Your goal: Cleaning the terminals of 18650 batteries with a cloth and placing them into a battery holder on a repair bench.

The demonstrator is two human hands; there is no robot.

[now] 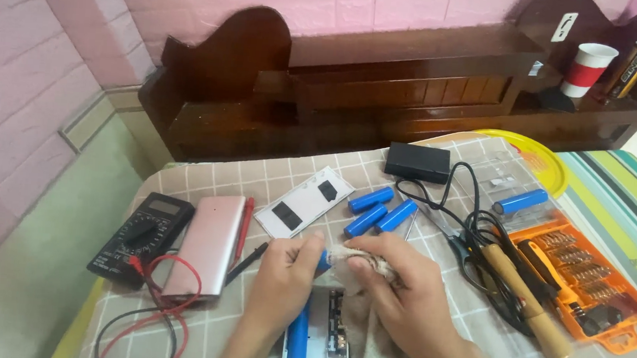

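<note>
Wiping is the step in hand: the left hand point(282, 274) is pinching a blue cylindrical battery cell point(323, 260) by its end, while the right hand point(408, 290) is closing around a beige rag point(361, 258) and pressing it against that cell, near the front edge of the checked tablecloth point(259, 175). Below them a white open case point(318, 351) is holding another blue cell point(299, 335). Judging from this, the next move calls for a steady pinch while rubbing.
</note>
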